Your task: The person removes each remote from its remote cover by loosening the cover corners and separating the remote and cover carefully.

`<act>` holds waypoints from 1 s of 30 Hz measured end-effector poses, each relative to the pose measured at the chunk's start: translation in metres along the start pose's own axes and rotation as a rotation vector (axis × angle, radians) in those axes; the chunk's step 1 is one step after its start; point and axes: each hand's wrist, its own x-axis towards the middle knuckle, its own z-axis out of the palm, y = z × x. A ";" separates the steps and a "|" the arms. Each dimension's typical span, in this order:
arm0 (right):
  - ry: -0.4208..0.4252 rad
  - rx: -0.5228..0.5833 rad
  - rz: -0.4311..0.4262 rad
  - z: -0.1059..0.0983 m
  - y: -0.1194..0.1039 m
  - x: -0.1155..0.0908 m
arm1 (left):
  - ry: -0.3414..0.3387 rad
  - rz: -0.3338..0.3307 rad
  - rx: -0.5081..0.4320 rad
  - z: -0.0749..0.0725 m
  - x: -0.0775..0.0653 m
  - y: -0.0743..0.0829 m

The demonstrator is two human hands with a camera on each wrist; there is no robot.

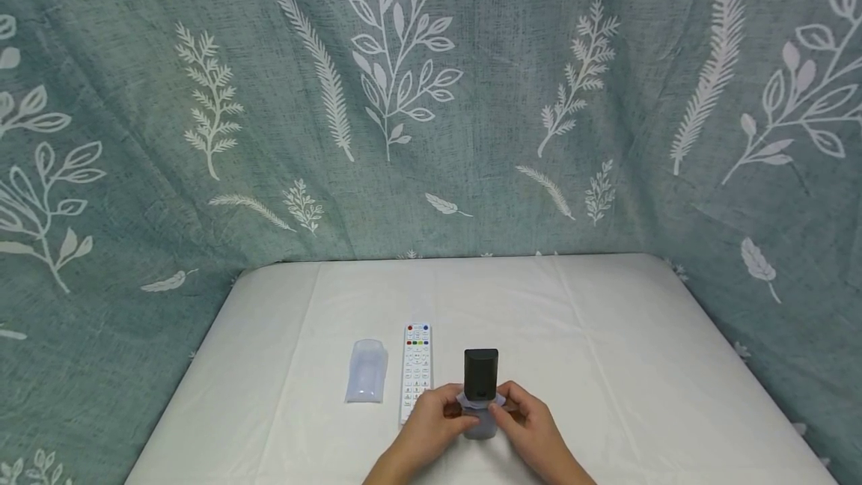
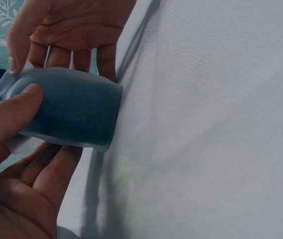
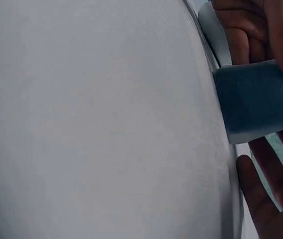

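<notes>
Both hands are at a black, flat-faced device [image 1: 481, 374] that stands up from a translucent, soft-looking sleeve [image 1: 480, 427]. The sleeve covers the device's near part, and its rim flares out between the fingers. My left hand [image 1: 431, 419] pinches the rim on the left, thumb across the face of the sleeve [image 2: 76, 107]. From the other side, my right hand [image 1: 528, 419] pinches the rim, with its thumb close to the left one. Through the sleeve [image 3: 258, 99], the dark body shows in the right wrist view.
A white remote control [image 1: 417, 358] with coloured buttons lies left of the device, its near end partly behind my left hand. Farther left lies another translucent sleeve [image 1: 367, 373]. A white cloth [image 1: 606, 365] covers the table, and a green leaf-patterned curtain [image 1: 485, 96] hangs behind.
</notes>
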 end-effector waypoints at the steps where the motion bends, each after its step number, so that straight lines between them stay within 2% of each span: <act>1: 0.000 -0.007 0.003 0.000 0.000 0.000 | -0.003 -0.005 -0.001 0.000 0.000 0.000; 12: 0.034 -0.082 0.056 0.003 -0.002 0.001 | -0.027 -0.056 0.031 -0.001 0.000 -0.001; 16: 0.049 -0.110 0.040 0.005 0.000 0.000 | -0.011 -0.037 0.049 0.000 -0.001 -0.003; 25: 0.064 -0.209 -0.065 0.006 0.000 0.000 | 0.070 0.055 0.099 0.003 -0.004 0.002; 30: 0.061 -0.220 -0.081 0.004 -0.002 -0.002 | 0.085 0.052 0.101 0.004 -0.005 0.004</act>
